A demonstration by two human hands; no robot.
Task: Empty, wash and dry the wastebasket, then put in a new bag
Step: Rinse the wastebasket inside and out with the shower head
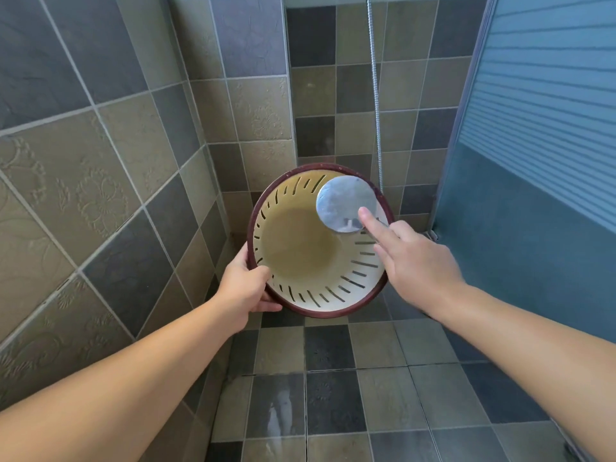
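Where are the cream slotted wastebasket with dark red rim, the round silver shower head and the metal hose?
cream slotted wastebasket (296, 251), head view, inner bottom.
round silver shower head (345, 203), head view, back of disc.
metal hose (376, 95), head view, mid-length.

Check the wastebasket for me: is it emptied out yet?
Empty. The wastebasket, tilted toward the camera in the left hand, shows a bare bottom and slotted walls. The right hand aims the shower head inside.
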